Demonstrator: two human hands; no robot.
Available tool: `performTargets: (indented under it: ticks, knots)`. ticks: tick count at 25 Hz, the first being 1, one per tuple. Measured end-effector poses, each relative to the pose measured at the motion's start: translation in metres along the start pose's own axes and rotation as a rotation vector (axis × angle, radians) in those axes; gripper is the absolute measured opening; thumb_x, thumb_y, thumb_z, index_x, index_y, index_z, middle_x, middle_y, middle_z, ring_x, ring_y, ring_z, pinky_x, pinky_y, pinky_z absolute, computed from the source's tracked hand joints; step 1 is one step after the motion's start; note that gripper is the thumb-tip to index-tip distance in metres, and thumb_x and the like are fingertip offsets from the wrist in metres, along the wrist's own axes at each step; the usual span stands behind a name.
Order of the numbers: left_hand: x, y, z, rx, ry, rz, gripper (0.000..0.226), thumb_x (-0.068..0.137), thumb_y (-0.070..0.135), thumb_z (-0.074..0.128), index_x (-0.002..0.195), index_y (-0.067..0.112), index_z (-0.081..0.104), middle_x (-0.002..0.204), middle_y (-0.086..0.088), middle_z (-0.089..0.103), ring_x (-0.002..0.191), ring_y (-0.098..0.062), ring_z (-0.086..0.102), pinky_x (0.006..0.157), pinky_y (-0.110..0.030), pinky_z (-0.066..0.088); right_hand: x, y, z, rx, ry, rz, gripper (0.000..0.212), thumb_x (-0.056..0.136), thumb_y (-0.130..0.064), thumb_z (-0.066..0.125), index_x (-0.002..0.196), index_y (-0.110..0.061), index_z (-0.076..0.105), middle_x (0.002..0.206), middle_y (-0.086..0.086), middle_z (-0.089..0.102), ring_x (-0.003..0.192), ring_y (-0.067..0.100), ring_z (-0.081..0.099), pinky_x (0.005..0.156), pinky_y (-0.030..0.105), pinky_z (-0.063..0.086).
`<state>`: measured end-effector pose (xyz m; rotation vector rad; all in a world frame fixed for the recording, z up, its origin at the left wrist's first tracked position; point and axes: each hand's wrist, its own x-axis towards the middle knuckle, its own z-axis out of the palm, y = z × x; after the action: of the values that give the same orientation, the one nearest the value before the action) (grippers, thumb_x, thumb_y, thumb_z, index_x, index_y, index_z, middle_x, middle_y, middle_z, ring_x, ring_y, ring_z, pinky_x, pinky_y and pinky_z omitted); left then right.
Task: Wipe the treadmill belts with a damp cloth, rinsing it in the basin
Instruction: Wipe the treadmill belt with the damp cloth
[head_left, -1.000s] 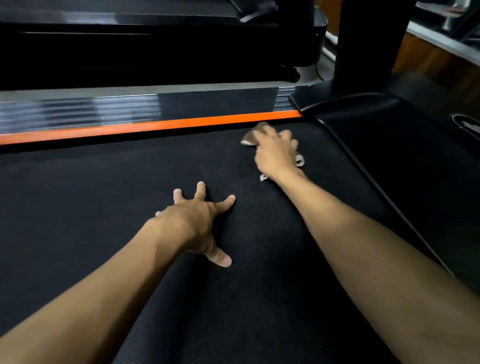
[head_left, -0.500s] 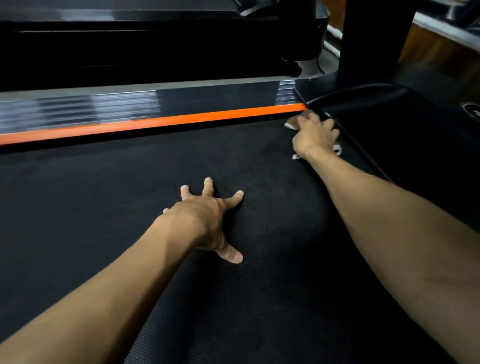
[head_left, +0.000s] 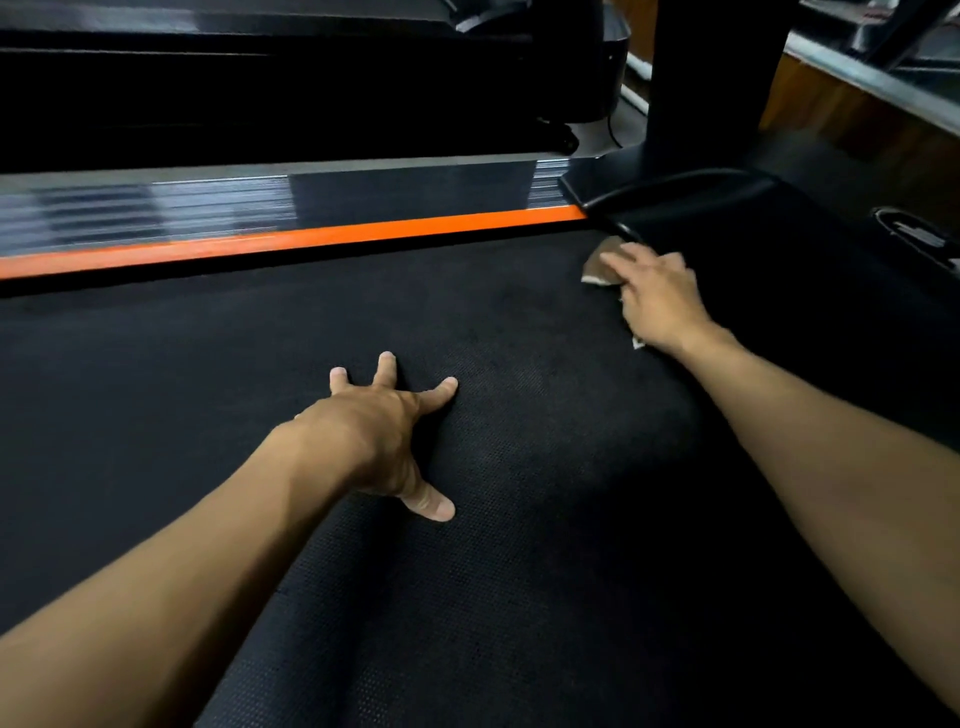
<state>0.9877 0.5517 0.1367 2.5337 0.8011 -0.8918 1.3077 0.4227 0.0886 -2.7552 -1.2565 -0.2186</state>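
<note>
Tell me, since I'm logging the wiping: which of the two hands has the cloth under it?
The right hand, at the belt's far right corner, presses the brown cloth. The left hand rests spread on bare belt.

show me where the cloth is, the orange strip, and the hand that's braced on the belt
cloth (head_left: 597, 265): head view, on the brown corner sticking out past the fingers.
orange strip (head_left: 311, 238): head view, on the middle of its length beside the belt.
left hand (head_left: 374, 436): head view, on the back of the hand.
</note>
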Motion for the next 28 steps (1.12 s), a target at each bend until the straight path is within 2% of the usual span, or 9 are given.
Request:
performTargets:
  ticks: [2,4,8,12,14,19,21,26,28]
  knots:
    - [0.000,0.000,-0.001,-0.005,0.000,-0.002,0.127,0.055,0.065,0.082,0.141,0.062,-0.011,0.158,0.004,-0.029,0.144,-0.046,-0.018,0.109,-0.068,0.024,0.008,-0.025,0.000,-0.074,-0.034,0.260,0.049,0.092,-0.015,0.050,0.140,-0.023,0.046,0.151,0.005,0.034,0.122,0.040,0.038,0.102,0.047,0.032]
    - [0.000,0.000,0.000,0.000,0.003,-0.005,0.127,0.054,0.066,0.082,0.141,0.062,-0.011,0.158,0.004,-0.028,0.144,-0.046,-0.017,0.109,-0.068,0.025,0.003,-0.069,-0.007,-0.026,-0.037,0.343,0.045,0.089,-0.016,0.051,0.134,-0.021,0.049,0.149,0.007,0.034,0.121,0.040,0.037,0.100,0.046,0.031]
    - [-0.001,-0.001,0.000,0.006,0.010,0.005,0.127,0.055,0.066,0.082,0.142,0.062,-0.011,0.158,0.004,-0.028,0.144,-0.046,-0.017,0.109,-0.069,0.023,-0.051,-0.125,0.002,0.061,0.007,-0.148,0.058,0.088,-0.009,0.050,0.143,-0.027,0.043,0.156,-0.001,0.030,0.117,0.034,0.038,0.095,0.043,0.032]
    - [-0.003,0.001,-0.001,-0.001,0.000,0.000,0.126,0.057,0.065,0.081,0.142,0.061,-0.011,0.158,0.003,-0.029,0.144,-0.046,-0.019,0.109,-0.069,0.022,-0.081,-0.108,-0.010,0.252,-0.094,-0.653,0.063,0.084,0.002,0.049,0.139,-0.028,0.054,0.154,-0.007,0.039,0.118,0.023,0.039,0.089,0.033,0.025]
    - [-0.003,0.000,-0.001,-0.004,0.002,0.004,0.126,0.056,0.065,0.081,0.142,0.061,-0.011,0.158,0.003,-0.029,0.144,-0.046,-0.018,0.109,-0.070,0.022,-0.049,-0.082,-0.008,0.169,-0.075,-0.543,0.066,0.085,0.006,0.047,0.140,-0.031,0.052,0.154,-0.008,0.037,0.122,0.025,0.039,0.094,0.036,0.028]
    - [-0.001,0.000,-0.001,-0.007,0.001,0.000,0.126,0.056,0.065,0.082,0.142,0.062,-0.010,0.158,0.004,-0.030,0.144,-0.046,-0.019,0.109,-0.069,0.022,0.019,-0.068,0.003,0.156,0.004,0.183,0.061,0.090,-0.003,0.044,0.141,-0.035,0.048,0.157,-0.009,0.030,0.125,0.032,0.035,0.100,0.034,0.026]
    - [-0.001,0.000,-0.001,-0.012,-0.002,0.000,0.127,0.056,0.065,0.082,0.142,0.062,-0.011,0.158,0.004,-0.030,0.144,-0.046,-0.019,0.109,-0.070,0.022,0.014,-0.092,0.003,0.150,0.007,0.211,0.060,0.088,-0.004,0.047,0.140,-0.033,0.050,0.156,-0.008,0.031,0.123,0.031,0.036,0.101,0.036,0.027]
    - [0.000,-0.003,0.001,0.000,0.010,0.007,0.127,0.055,0.067,0.081,0.141,0.062,-0.011,0.158,0.005,-0.029,0.144,-0.045,-0.018,0.109,-0.070,0.023,-0.048,-0.099,0.002,0.223,-0.053,-0.480,0.065,0.086,0.006,0.047,0.139,-0.032,0.054,0.153,-0.010,0.039,0.114,0.021,0.040,0.093,0.033,0.027]
    - [0.000,-0.002,0.001,-0.005,0.011,0.010,0.127,0.054,0.068,0.081,0.141,0.063,-0.011,0.158,0.005,-0.029,0.144,-0.045,-0.018,0.109,-0.069,0.023,-0.048,-0.061,-0.002,0.157,-0.047,-0.502,0.067,0.083,0.007,0.049,0.138,-0.031,0.054,0.152,-0.009,0.041,0.115,0.024,0.042,0.096,0.037,0.031]
